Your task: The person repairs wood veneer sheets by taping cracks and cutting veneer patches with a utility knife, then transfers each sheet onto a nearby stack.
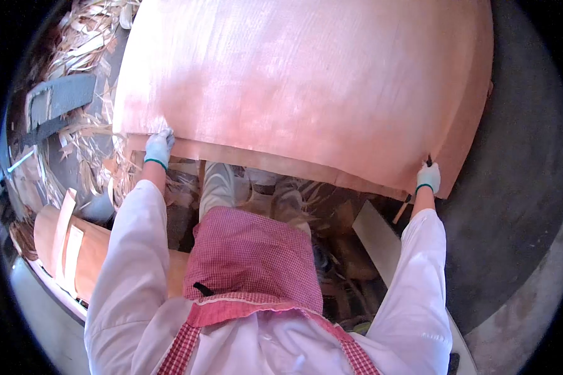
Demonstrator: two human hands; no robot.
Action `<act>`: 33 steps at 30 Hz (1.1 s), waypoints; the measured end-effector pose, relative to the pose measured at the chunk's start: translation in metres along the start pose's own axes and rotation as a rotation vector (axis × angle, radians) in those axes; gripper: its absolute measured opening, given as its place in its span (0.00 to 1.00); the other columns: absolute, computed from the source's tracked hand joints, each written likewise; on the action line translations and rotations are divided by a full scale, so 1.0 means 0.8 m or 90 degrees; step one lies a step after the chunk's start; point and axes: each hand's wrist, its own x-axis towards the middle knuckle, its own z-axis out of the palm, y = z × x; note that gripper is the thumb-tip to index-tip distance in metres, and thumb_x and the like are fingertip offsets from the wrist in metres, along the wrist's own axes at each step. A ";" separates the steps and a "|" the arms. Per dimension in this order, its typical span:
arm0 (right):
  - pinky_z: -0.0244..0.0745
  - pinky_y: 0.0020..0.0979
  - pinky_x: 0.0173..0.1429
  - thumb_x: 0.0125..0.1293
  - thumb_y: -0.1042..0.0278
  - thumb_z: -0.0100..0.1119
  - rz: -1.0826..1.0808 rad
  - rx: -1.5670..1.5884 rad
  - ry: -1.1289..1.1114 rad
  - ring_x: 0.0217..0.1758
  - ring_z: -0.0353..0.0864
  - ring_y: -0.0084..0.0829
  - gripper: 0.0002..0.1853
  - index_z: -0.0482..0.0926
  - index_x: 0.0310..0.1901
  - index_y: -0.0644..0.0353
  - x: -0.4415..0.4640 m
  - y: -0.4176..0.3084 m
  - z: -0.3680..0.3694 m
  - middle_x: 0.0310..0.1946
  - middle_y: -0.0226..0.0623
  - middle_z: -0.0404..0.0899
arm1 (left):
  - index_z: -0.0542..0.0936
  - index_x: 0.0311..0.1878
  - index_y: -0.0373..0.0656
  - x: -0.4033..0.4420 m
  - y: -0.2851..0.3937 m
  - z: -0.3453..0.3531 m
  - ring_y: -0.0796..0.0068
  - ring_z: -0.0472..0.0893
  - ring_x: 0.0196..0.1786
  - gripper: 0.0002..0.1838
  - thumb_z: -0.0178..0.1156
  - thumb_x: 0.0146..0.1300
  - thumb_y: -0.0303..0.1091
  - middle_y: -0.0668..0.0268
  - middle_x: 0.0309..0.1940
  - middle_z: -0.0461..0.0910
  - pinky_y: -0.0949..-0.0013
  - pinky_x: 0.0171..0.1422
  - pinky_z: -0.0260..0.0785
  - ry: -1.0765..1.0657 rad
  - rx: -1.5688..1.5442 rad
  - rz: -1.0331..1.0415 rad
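Note:
A wide, thin, pinkish wood sheet (294, 81) lies in front of me, with another sheet's edge (250, 156) showing beneath its near side. My left hand (159, 147), in a white glove with a green cuff, is closed on the near left corner of the top sheet. At the near right corner, my right hand (428, 176), gloved the same way, is closed around a small dark-tipped object (428, 160), too small to name. It rests against the sheet's edge there.
Wood shavings and strips (87, 37) lie at the upper left near a grey metal piece (72, 97). A curved wood sheet (97, 250) with pale strips is at the lower left. A pale board (376, 237) leans below my right hand. Dark floor (513, 156) lies right.

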 end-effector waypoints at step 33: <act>0.75 0.45 0.45 0.66 0.56 0.60 0.214 0.165 0.030 0.45 0.78 0.50 0.18 0.76 0.50 0.61 -0.095 0.352 0.068 0.42 0.51 0.79 | 0.56 0.73 0.45 -0.227 -0.088 0.271 0.51 0.55 0.75 0.37 0.53 0.59 0.40 0.48 0.74 0.49 0.47 0.73 0.52 -0.220 1.270 0.345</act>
